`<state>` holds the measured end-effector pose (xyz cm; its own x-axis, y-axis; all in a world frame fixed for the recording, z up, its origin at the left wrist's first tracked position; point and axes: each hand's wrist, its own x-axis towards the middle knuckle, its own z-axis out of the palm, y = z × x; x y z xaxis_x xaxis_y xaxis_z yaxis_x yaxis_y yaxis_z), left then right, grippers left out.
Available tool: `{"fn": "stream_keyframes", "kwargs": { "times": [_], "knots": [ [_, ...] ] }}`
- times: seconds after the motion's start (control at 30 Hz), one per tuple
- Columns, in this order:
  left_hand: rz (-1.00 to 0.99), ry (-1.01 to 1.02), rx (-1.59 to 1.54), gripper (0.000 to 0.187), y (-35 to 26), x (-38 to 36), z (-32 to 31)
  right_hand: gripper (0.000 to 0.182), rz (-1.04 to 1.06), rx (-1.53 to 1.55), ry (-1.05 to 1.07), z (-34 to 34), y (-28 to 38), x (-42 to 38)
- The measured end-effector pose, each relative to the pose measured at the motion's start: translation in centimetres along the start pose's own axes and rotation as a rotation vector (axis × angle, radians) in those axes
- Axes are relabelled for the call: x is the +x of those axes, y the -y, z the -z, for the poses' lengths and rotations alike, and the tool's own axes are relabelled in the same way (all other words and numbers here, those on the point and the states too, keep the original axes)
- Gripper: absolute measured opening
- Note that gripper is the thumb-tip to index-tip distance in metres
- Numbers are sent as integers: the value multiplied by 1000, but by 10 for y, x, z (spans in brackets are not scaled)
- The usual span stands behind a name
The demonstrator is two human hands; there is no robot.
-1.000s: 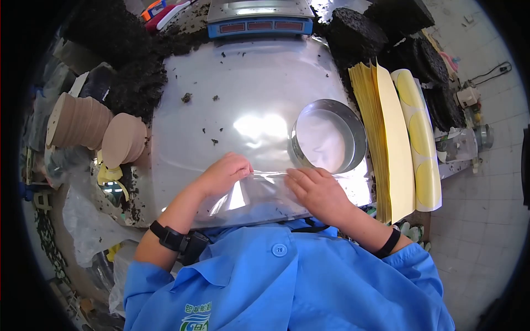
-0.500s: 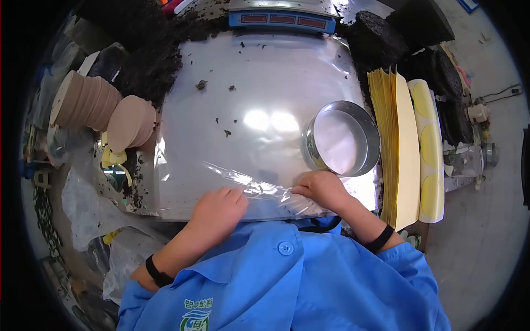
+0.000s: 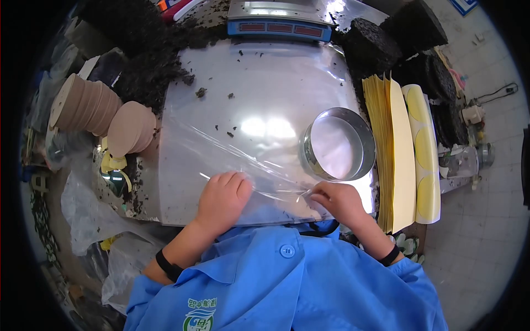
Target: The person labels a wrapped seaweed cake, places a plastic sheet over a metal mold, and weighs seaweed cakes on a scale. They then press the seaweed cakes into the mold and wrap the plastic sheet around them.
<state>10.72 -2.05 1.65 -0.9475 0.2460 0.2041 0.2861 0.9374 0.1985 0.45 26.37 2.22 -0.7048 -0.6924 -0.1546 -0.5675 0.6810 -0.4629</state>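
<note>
A thin piece of clear plastic film (image 3: 276,194) lies creased across the front of the shiny work surface (image 3: 210,143). My left hand (image 3: 223,199) is closed on its left part, fingers curled and pressed together. The right part is pinched between the thumb and fingers of my right hand (image 3: 338,203). Shiny folds run from between my hands up toward the far left. Just beyond my right hand stands a round metal ring mould (image 3: 369,144) with a whitish disc (image 3: 333,144) inside it.
A scale (image 3: 279,27) stands at the back. On the left are stacked pinkish-brown discs (image 3: 131,128) and a heap of dark crumbly flakes (image 3: 141,71). To the right lie yellow paper sheets (image 3: 403,160), a strip of round yellow labels (image 3: 428,160) and dark pressed cakes (image 3: 372,44).
My hands have moved slightly apart, the right one shifting right and down. Long creases in the film now stretch farther up and left. The view has shifted a little.
</note>
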Motion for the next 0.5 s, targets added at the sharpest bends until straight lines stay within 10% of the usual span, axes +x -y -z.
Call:
{"fn": "stream_keyframes", "kwargs": {
  "times": [0.13,0.27,0.33,0.5],
  "knots": [
    [63,36,-33,15,7,18,-3,21,-109,159,-382,29,3,25],
    [-46,225,-188,26,19,53,4,25,-61,-289,80,31,-21,48],
    [-64,571,-118,30,26,75,16,24,-137,12,-227,70,-15,40],
    [29,605,-461,16,69,176,2,30,-112,535,-171,115,4,25]
  ]
}}
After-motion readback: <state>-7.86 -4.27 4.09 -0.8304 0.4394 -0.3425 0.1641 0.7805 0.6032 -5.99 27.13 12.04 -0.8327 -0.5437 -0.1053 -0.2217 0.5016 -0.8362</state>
